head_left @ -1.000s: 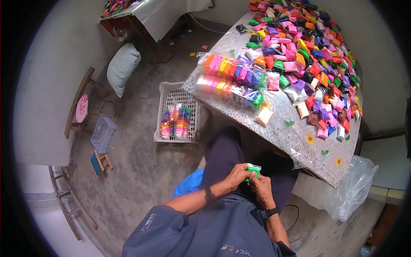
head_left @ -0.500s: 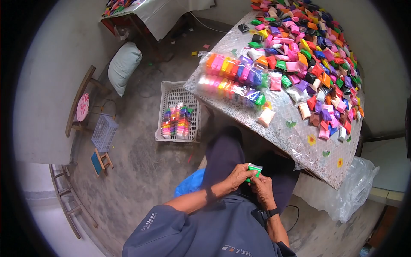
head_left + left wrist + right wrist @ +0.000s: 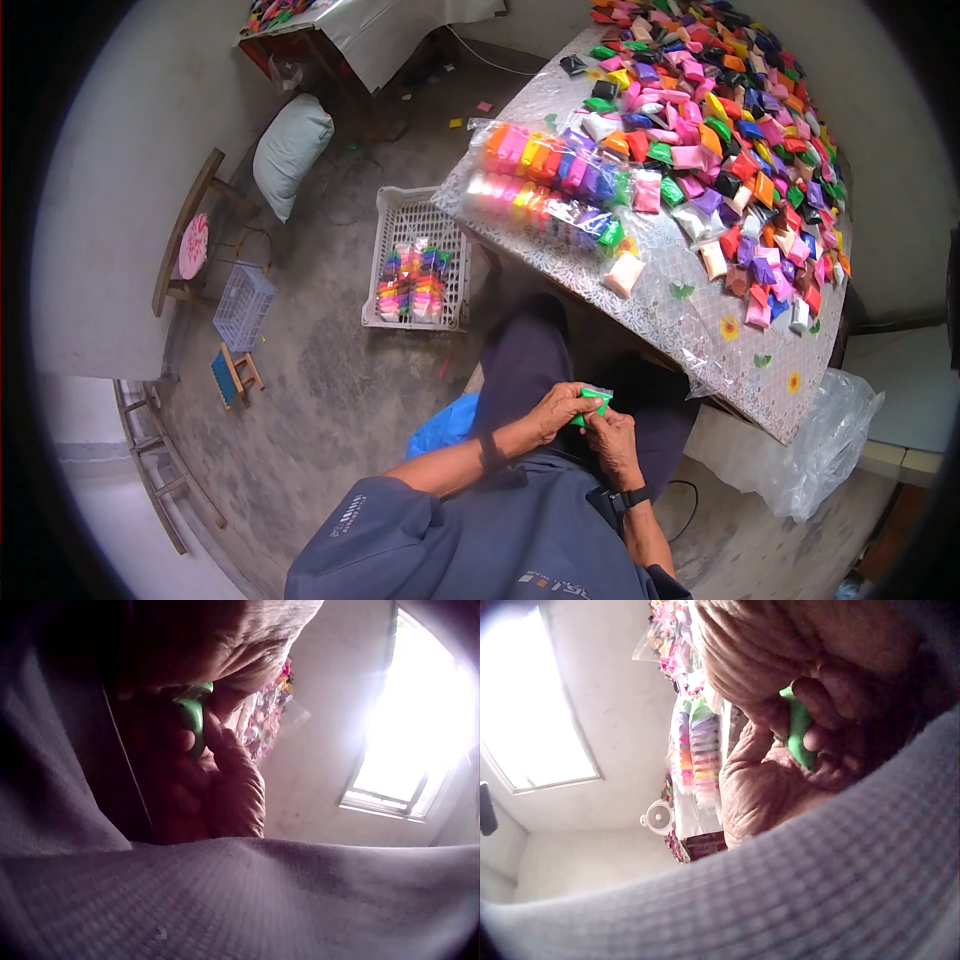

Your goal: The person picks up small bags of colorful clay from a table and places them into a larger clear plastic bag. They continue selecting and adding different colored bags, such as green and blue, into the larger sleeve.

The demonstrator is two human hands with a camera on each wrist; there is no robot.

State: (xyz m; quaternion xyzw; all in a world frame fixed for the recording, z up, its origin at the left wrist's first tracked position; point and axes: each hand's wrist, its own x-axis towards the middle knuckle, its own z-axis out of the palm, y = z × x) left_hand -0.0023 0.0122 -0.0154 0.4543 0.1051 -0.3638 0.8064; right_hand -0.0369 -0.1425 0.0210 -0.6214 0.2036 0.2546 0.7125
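Note:
Over my lap in the head view, a small bright green packet [image 3: 595, 400] with a clear wrapper edge is held between both hands. My left hand [image 3: 562, 412] pinches it from the left with thumb and fingers. From the right and just below, my right hand [image 3: 612, 438] pinches its lower part. The left wrist view shows the green packet [image 3: 193, 724] squeezed between fingers of the two hands, mostly covered by them. A bulging green piece of the packet [image 3: 801, 731] also shows between the fingertips in the right wrist view.
A flower-patterned table [image 3: 700, 335] ahead bears a large heap of colourful packets [image 3: 740, 150] and clear bags of packets in rows [image 3: 545, 185]. On the floor stands a white crate [image 3: 372, 260] holding filled bags. Clear plastic sheeting [image 3: 825, 440] hangs at the right.
Both hands keep hold of the green packet at nearly the same place over the lap. The head view has shifted very slightly; the packet's clear top edge looks a little lower.

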